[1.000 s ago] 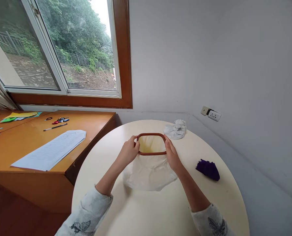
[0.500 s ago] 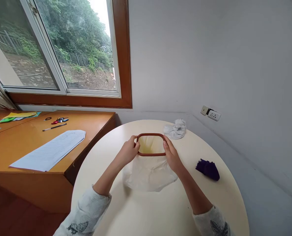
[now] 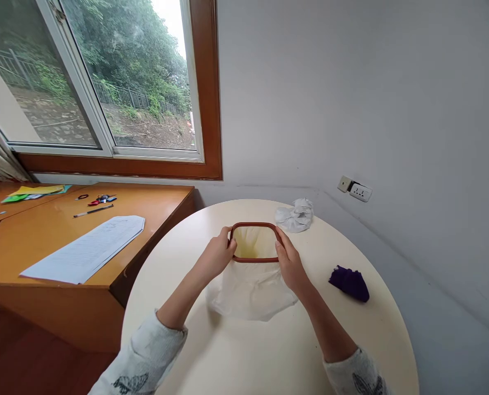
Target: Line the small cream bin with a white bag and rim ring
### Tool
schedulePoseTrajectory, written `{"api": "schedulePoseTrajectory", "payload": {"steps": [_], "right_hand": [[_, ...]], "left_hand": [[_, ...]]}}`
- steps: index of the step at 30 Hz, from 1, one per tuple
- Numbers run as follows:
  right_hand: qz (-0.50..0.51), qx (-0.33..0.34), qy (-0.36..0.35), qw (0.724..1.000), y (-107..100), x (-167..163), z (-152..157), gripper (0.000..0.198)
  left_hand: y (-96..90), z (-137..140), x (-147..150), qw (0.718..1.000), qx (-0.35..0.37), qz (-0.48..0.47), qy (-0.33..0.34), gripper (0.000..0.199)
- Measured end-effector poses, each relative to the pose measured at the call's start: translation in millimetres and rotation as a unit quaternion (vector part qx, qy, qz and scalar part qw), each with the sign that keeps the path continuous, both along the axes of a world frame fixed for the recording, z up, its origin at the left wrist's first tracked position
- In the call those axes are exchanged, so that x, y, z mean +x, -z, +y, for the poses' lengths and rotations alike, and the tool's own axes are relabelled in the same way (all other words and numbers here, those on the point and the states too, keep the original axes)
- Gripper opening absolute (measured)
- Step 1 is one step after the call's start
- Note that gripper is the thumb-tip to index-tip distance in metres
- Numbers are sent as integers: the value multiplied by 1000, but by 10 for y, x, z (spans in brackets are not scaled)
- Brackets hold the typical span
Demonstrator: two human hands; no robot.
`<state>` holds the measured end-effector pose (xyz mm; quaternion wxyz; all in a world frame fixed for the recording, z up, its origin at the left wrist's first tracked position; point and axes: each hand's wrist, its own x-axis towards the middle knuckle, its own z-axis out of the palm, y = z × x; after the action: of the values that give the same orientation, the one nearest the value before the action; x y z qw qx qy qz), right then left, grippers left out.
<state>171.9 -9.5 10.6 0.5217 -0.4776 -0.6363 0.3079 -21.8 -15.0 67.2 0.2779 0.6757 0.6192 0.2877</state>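
Observation:
A small waste bin (image 3: 256,260) with a rounded rectangular red-brown rim is in the middle of the round table. Its inside looks yellowish under a thin lining. A translucent white plastic bag (image 3: 255,293) hangs loosely over the outside, below the rim, and hides the bin's body. My left hand (image 3: 219,252) grips the rim's left side, thumb on the near corner and fingers behind. On the right side of the rim, my right hand (image 3: 289,260) is closed the same way.
Behind the bin lies a crumpled white plastic bag (image 3: 296,215). A dark purple cloth (image 3: 349,283) rests on the right of the white table (image 3: 244,362). The wooden desk (image 3: 162,200) at left carries papers (image 3: 88,247), a pen (image 3: 93,211) and small items. A wall stands behind.
The view has shifted very slightly. Both hands keep the same hold on the bin's rim, and nothing else has visibly moved.

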Motion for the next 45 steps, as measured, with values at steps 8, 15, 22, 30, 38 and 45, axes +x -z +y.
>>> {"api": "schedulePoseTrajectory", "payload": {"steps": [8, 15, 22, 30, 38, 45], "right_hand": [[-7, 35, 32, 999, 42, -32, 60, 48], [-24, 37, 46, 998, 38, -43, 87, 49], [-9, 39, 35, 999, 81, -51, 82, 48], [4, 36, 27, 999, 96, -50, 76, 48], [1, 37, 26, 999, 111, -44, 82, 49], [-4, 49, 25, 998, 126, -43, 84, 48]], "left_hand": [[26, 70, -17, 1000, -2, 18, -7, 34], [17, 81, -17, 999, -13, 34, -3, 31], [11, 48, 29, 998, 2, 57, -12, 29], [17, 43, 36, 999, -1, 47, -13, 32], [30, 43, 28, 999, -8, 50, -14, 32], [32, 40, 26, 999, -2, 51, -9, 33]]}}
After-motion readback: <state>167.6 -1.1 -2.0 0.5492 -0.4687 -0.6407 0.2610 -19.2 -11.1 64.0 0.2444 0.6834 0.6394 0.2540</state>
